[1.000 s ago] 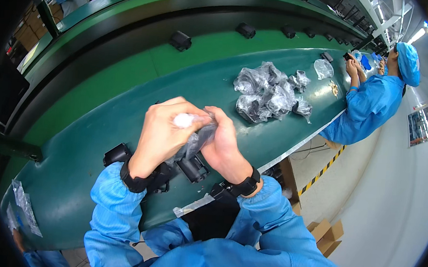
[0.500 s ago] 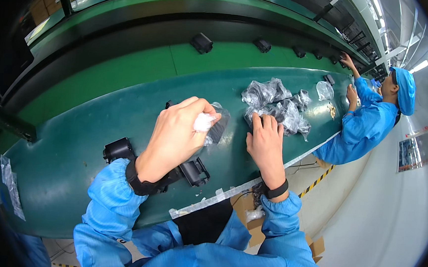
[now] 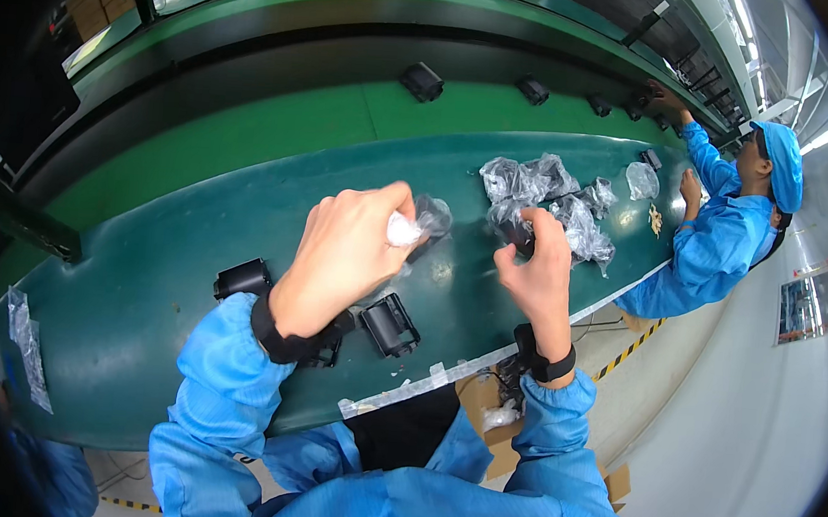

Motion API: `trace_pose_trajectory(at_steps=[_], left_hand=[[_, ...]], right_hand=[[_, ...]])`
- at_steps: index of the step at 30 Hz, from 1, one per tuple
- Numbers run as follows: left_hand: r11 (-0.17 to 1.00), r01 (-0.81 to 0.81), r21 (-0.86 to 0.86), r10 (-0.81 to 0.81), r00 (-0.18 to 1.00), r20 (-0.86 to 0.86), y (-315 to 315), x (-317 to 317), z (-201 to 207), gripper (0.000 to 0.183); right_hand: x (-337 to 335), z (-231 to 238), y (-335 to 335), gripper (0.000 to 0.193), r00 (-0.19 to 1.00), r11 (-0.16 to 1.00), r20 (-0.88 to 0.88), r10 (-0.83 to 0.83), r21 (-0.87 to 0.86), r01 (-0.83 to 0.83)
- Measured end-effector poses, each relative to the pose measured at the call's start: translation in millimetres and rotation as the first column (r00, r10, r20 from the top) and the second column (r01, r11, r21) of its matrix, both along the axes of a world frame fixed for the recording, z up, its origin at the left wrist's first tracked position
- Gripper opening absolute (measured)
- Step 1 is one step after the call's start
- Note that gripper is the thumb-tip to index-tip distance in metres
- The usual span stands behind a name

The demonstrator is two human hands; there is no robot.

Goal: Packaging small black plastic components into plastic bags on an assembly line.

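My left hand (image 3: 342, 253) is closed over a white, crumpled wad of plastic (image 3: 403, 230). Beyond its fingertips a clear plastic bag (image 3: 433, 216) sticks out over the green table. On the right, my right hand (image 3: 543, 272) has its thumb and index finger round a dark part in clear plastic, at the near side of a pile of bagged black parts (image 3: 533, 177). Below my left hand lies an unwrapped black plastic housing (image 3: 391, 325) with an open frame. Another black housing (image 3: 243, 278) rests left of my wrist, and one more is partly hidden under it.
Black housings (image 3: 421, 82) stand spaced along a green strip (image 3: 299, 121) beyond the table (image 3: 159, 337). A co-worker in blue (image 3: 738, 224) reaches toward that strip at the right. A flattened plastic bag (image 3: 27, 352) lies far left. Cardboard boxes (image 3: 491, 398) sit below the front edge.
My right hand has turned, its thumb and index finger now round a bagged part at the pile. My left hand keeps the white wad. The whole view has shifted slightly.
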State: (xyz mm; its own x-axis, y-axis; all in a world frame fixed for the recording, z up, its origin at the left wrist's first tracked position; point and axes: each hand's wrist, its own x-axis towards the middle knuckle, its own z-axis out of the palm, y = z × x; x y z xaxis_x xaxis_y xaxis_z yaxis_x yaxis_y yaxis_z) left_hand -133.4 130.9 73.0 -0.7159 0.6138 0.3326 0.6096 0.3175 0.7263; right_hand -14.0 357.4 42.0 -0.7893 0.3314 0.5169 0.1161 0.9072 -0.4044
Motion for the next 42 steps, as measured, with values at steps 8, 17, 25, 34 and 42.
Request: trace_pose_trajectory(at_steps=[8,17,25,34,42], left_hand=[[0.993,0.022,0.118,-0.039,0.988,0.149,3.3,-9.2,5.8,0.03],[0.99,0.141,0.028,-0.144,0.963,0.227,-1.7,-15.8,0.0,0.039],[0.978,0.189,0.089,-0.206,0.94,0.273,-10.3,-23.2,12.9,0.033],[0.979,0.087,0.186,-0.132,0.961,0.245,5.7,-23.4,-0.5,0.022],[0.87,0.018,0.492,-0.221,0.907,0.358,-14.2,-44.9,-1.2,0.01]], right_hand=[[-9.2,3.2,-2.4,0.036,0.999,0.976,-0.045,0.003,-0.217,-0.013],[-10.5,-2.5,0.4,0.032,0.998,0.927,-0.056,0.025,-0.372,-0.044],[-9.2,1.7,5.6,0.029,0.983,0.989,-0.126,0.137,-0.042,-0.143],[-8.2,1.6,1.8,0.033,0.996,0.955,-0.083,-0.019,-0.298,-0.007],[-6.1,-5.2,16.5,0.026,0.925,0.407,-0.373,-0.07,-0.858,-0.315]])
